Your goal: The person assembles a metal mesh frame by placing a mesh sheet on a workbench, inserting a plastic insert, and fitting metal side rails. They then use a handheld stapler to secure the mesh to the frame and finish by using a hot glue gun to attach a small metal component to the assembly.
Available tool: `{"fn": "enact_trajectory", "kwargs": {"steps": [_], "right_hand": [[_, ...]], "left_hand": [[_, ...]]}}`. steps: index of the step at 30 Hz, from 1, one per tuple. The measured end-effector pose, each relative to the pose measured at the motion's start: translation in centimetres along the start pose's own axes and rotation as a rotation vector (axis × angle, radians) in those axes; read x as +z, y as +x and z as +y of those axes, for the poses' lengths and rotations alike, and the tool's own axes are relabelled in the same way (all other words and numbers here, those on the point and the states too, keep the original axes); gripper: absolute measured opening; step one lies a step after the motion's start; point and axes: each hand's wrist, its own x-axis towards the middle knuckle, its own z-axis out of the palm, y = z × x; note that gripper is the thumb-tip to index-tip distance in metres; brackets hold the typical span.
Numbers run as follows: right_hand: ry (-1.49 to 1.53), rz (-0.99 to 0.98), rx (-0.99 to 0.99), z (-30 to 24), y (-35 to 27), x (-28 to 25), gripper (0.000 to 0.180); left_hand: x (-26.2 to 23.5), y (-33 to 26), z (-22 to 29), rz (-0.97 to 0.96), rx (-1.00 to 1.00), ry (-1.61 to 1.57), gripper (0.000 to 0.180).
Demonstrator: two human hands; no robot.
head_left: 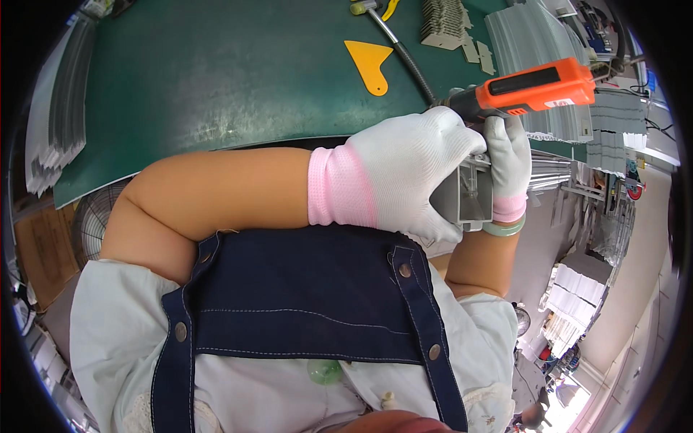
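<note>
My left hand (408,169), in a white knitted glove with a pink cuff, grips the left side of a grey hollow metal profile (475,205). Its thumb and fingers are bent around the piece. On the profile's right side my right hand (510,155), gloved the same way, has its fingers curled in against it; their tips are partly hidden. Just above both hands lies an orange and black electric screwdriver (538,88), its dark nose toward the left and partly covered by my left hand. Whether the fingers touch the screwdriver I cannot tell.
On the green worktable (216,72) lie a yellow scraper (369,66) and a black-handled hammer (404,61). Small grey plates (442,23) stand stacked beyond. Long strip stacks lie at the left (61,108) and right (538,58). A floor fan (97,216) stands at left.
</note>
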Motion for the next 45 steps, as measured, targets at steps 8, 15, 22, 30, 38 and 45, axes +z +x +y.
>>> {"fn": "enact_trajectory", "kwargs": {"steps": [8, 15, 22, 30, 38, 45], "right_hand": [[-0.215, 0.017, -0.061, -0.9, 1.4, 1.0, 0.034], [-0.078, 0.063, -0.026, -2.8, 1.3, 2.4, 0.031], [-0.084, 0.062, 0.017, -2.4, 3.1, 1.6, 0.028], [-0.146, 0.023, -0.129, -5.4, 2.4, 1.8, 0.031], [-0.475, 0.212, -0.980, -7.9, 1.3, 1.4, 0.015], [-0.984, -0.216, -0.699, -5.8, 8.0, 5.6, 0.021]], "left_hand": [[-1.5, -0.2, -0.2, 0.058, 0.023, -0.003, 0.078], [-2.4, 0.0, 0.3, 0.073, 0.041, 0.016, 0.083], [-2.6, 0.8, -0.5, 0.129, 0.037, 0.035, 0.079], [-3.7, 1.3, 1.1, 0.138, 0.079, 0.064, 0.079], [-9.3, 3.4, 2.5, 0.200, 0.243, 0.368, 0.081], [-10.3, 2.8, -5.7, 0.176, 0.201, 0.544, 0.078]]}}
